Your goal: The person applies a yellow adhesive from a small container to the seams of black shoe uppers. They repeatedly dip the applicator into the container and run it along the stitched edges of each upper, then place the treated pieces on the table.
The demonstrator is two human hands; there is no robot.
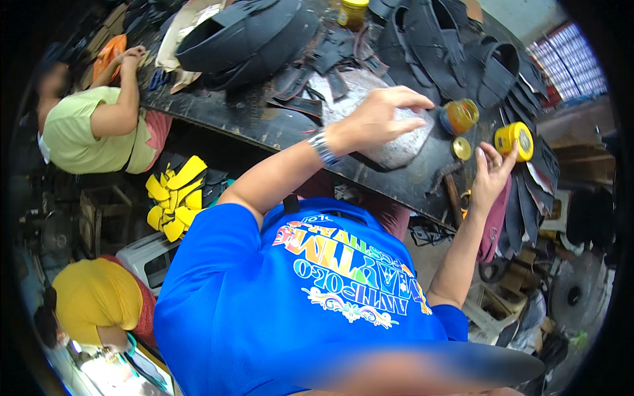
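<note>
My left hand (386, 122), with a metal watch on the wrist, hovers over a grey stone block (399, 153) with thumb and fingers apart and nothing visible between them. Just right of it stands an uncovered jar of amber glue (460, 117). A small round brass-coloured lid (461, 148) lies by that jar. At the right, my right hand (492, 173) has its fingers stretched out, and one fingertip meets the side of a yellow jar (514, 142). The fingers are not wrapped round it.
Black sandals (429, 49), a big black rolled strip (247, 43) and dark strap pieces (330, 56) cover the dark table (257, 122). Black sole pieces (522, 198) hang at its right edge. Yellow cut pieces (177, 198) lie at left. Two people sit at left (86, 129), (96, 300).
</note>
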